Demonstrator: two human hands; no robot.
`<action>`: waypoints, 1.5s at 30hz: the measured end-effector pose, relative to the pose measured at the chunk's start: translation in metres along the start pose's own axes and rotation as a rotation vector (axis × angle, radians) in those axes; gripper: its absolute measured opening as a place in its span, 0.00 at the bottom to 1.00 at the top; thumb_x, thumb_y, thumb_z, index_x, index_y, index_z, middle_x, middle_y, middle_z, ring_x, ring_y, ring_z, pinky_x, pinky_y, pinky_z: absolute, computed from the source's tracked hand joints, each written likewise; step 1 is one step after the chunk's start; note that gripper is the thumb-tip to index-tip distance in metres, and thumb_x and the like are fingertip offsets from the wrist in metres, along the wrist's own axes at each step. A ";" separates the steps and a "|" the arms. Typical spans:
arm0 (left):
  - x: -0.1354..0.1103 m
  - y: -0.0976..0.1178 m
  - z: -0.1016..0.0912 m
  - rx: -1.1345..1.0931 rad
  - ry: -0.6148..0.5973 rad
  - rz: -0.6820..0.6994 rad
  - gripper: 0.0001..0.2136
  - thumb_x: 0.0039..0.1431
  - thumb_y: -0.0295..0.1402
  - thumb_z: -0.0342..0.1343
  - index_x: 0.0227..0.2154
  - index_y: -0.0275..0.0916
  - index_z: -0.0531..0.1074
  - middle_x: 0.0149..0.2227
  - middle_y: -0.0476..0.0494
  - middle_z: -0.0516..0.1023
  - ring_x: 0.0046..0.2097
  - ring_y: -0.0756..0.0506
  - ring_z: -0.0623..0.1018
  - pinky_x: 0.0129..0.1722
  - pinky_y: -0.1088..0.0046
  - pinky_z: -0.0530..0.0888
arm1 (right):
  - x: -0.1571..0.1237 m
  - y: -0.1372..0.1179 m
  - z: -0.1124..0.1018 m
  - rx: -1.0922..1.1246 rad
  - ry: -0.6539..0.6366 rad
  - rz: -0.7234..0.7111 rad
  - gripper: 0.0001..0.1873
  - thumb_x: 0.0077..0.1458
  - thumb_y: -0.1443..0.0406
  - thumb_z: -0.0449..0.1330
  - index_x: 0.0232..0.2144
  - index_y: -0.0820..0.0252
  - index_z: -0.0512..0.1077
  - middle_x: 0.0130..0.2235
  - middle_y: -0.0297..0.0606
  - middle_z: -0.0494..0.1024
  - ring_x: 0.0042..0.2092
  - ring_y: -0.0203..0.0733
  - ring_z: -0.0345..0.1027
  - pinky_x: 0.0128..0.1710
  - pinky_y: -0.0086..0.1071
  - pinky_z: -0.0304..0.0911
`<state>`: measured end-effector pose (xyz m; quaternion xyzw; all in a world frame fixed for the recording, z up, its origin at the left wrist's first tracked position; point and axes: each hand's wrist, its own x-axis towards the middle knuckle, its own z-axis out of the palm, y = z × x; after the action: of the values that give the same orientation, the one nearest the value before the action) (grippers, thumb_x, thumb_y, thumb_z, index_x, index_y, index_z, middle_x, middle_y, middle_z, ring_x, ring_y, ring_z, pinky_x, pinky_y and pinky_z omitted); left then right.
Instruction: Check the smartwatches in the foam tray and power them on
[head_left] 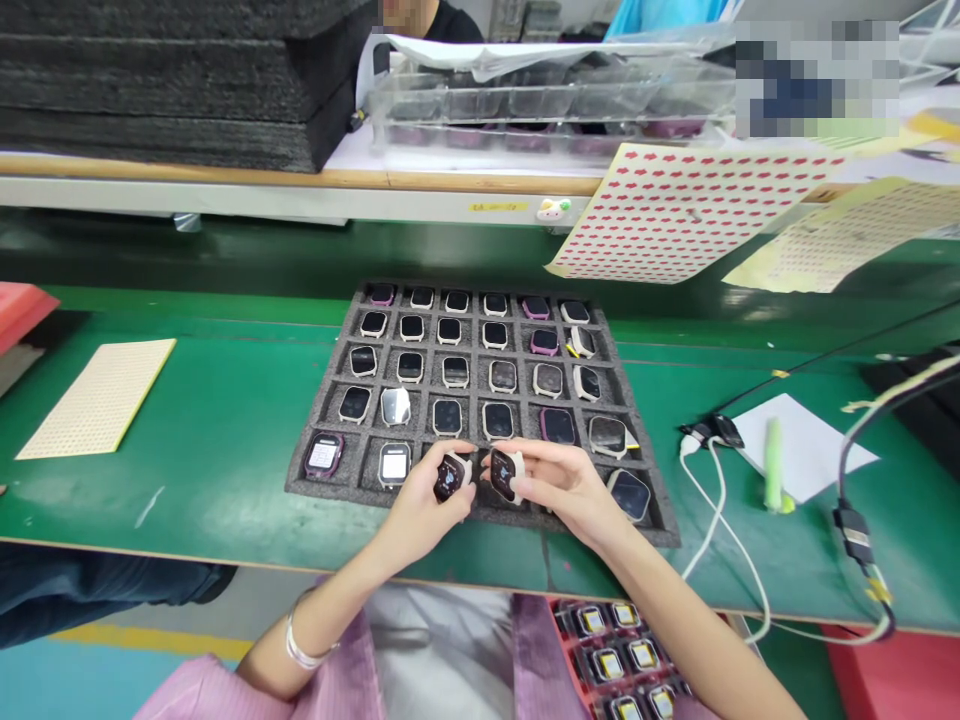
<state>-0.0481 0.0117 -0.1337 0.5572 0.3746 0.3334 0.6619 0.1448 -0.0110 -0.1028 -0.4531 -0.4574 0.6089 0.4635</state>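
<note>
A dark grey foam tray (311,440) lies on the green bench, its pockets filled with several small smartwatch bodies. My left hand (420,510) pinches one white watch body (451,475) over the tray's front row. My right hand (570,485) grips a second white watch body (505,473) right beside it. The two watches nearly touch, dark screens facing up towards me. Two watches at the front left of the tray show lit screens (324,455).
A yellow sheet (97,395) lies at left, red-dotted sticker sheets (675,210) hang from the back shelf. White cables (720,520), a charger clip and white paper with a green pen (772,465) sit right. A red tray of watches (622,660) rests below the bench edge.
</note>
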 end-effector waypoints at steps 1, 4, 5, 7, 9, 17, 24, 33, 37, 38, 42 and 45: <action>0.000 0.000 0.000 0.003 0.006 0.008 0.17 0.54 0.26 0.53 0.48 0.39 0.63 0.33 0.51 0.69 0.26 0.53 0.67 0.29 0.77 0.67 | 0.000 0.000 0.000 0.009 -0.002 0.000 0.20 0.46 0.62 0.71 0.43 0.59 0.77 0.41 0.43 0.80 0.42 0.48 0.74 0.42 0.37 0.71; -0.002 -0.001 0.000 0.012 0.006 0.030 0.17 0.54 0.26 0.52 0.48 0.39 0.63 0.34 0.50 0.68 0.27 0.53 0.67 0.30 0.77 0.67 | 0.000 -0.001 0.001 0.043 -0.021 -0.006 0.19 0.47 0.63 0.70 0.44 0.58 0.77 0.41 0.43 0.80 0.42 0.46 0.74 0.43 0.36 0.70; -0.003 -0.001 0.000 0.013 -0.003 0.029 0.17 0.54 0.26 0.52 0.48 0.39 0.63 0.34 0.50 0.68 0.27 0.53 0.67 0.30 0.77 0.67 | -0.001 -0.001 0.001 0.046 -0.028 -0.005 0.19 0.47 0.64 0.70 0.43 0.58 0.77 0.41 0.42 0.80 0.42 0.46 0.74 0.43 0.35 0.70; -0.003 0.000 0.000 0.015 -0.026 0.016 0.16 0.54 0.25 0.51 0.47 0.39 0.63 0.33 0.51 0.67 0.26 0.53 0.66 0.29 0.77 0.66 | -0.001 -0.001 0.001 0.036 -0.040 0.001 0.18 0.47 0.65 0.70 0.43 0.58 0.78 0.41 0.42 0.80 0.41 0.45 0.75 0.42 0.34 0.71; -0.003 0.001 -0.001 0.013 -0.032 0.008 0.16 0.54 0.25 0.51 0.47 0.38 0.63 0.32 0.51 0.67 0.26 0.53 0.65 0.29 0.77 0.65 | -0.002 -0.001 0.000 0.026 -0.048 0.008 0.18 0.47 0.65 0.70 0.43 0.58 0.78 0.41 0.42 0.79 0.41 0.45 0.75 0.41 0.34 0.71; -0.004 -0.001 -0.001 -0.021 -0.021 0.025 0.15 0.54 0.26 0.52 0.46 0.39 0.63 0.33 0.52 0.66 0.26 0.54 0.64 0.28 0.78 0.64 | -0.001 -0.002 0.001 0.010 -0.053 -0.011 0.17 0.47 0.65 0.70 0.42 0.57 0.78 0.41 0.41 0.78 0.38 0.43 0.75 0.37 0.31 0.72; -0.005 -0.001 -0.002 -0.026 -0.020 0.028 0.15 0.55 0.26 0.52 0.46 0.38 0.63 0.29 0.53 0.63 0.25 0.54 0.64 0.28 0.78 0.64 | -0.002 -0.003 0.001 0.011 -0.058 -0.019 0.17 0.47 0.65 0.70 0.42 0.58 0.78 0.40 0.41 0.77 0.38 0.42 0.74 0.35 0.29 0.72; -0.005 -0.002 -0.002 -0.039 -0.007 0.035 0.17 0.56 0.28 0.53 0.49 0.39 0.62 0.29 0.54 0.63 0.24 0.54 0.64 0.25 0.78 0.63 | -0.002 0.000 0.000 -0.022 -0.037 -0.008 0.19 0.48 0.62 0.69 0.44 0.58 0.77 0.41 0.43 0.79 0.39 0.45 0.74 0.37 0.33 0.72; -0.004 -0.002 -0.003 -0.010 -0.016 0.021 0.15 0.55 0.26 0.52 0.46 0.38 0.63 0.27 0.54 0.63 0.25 0.53 0.64 0.28 0.77 0.64 | -0.002 -0.001 -0.001 -0.027 -0.031 -0.003 0.17 0.48 0.63 0.69 0.42 0.58 0.78 0.42 0.43 0.78 0.39 0.44 0.74 0.38 0.32 0.72; -0.004 -0.001 -0.003 -0.009 -0.015 0.019 0.15 0.55 0.26 0.52 0.46 0.38 0.63 0.27 0.54 0.63 0.25 0.53 0.64 0.28 0.77 0.64 | -0.002 -0.001 0.000 -0.020 -0.031 -0.001 0.17 0.48 0.64 0.69 0.43 0.58 0.78 0.42 0.42 0.78 0.39 0.44 0.74 0.38 0.32 0.72; -0.004 0.000 -0.002 -0.018 0.002 0.021 0.16 0.55 0.28 0.53 0.47 0.38 0.63 0.28 0.54 0.64 0.25 0.53 0.65 0.29 0.76 0.64 | -0.002 -0.002 0.001 -0.006 -0.035 -0.012 0.17 0.48 0.65 0.69 0.43 0.58 0.78 0.41 0.42 0.78 0.39 0.42 0.74 0.37 0.30 0.72; -0.004 0.001 -0.002 -0.009 0.006 0.014 0.14 0.54 0.27 0.53 0.45 0.38 0.63 0.27 0.54 0.63 0.25 0.53 0.64 0.28 0.77 0.63 | -0.002 -0.002 0.001 -0.021 -0.030 -0.022 0.16 0.47 0.65 0.69 0.42 0.58 0.78 0.42 0.41 0.77 0.39 0.42 0.73 0.37 0.29 0.72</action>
<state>-0.0522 0.0091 -0.1325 0.5557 0.3712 0.3416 0.6609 0.1445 -0.0125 -0.1004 -0.4437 -0.4757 0.6056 0.4583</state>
